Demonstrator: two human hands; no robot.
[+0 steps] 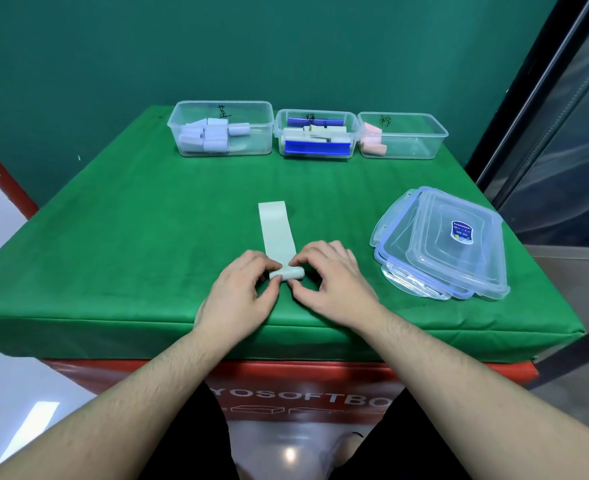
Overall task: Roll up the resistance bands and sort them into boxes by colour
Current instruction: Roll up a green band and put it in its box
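Note:
A pale green resistance band (276,227) lies flat on the green table, running away from me, its near end wound into a small roll. My left hand (241,292) and my right hand (331,278) pinch that roll from either side with fingers and thumbs. Three clear boxes stand in a row at the far edge. The left box (182,116) holds several pale blue rolls, the middle box (317,114) holds pale green rolls between blue clips, and the right box (424,133) holds two pink rolls.
A stack of clear lids (442,244) with blue rims lies at the right of the table (113,237). The table's front edge is just below my wrists. A dark glass panel stands at the far right.

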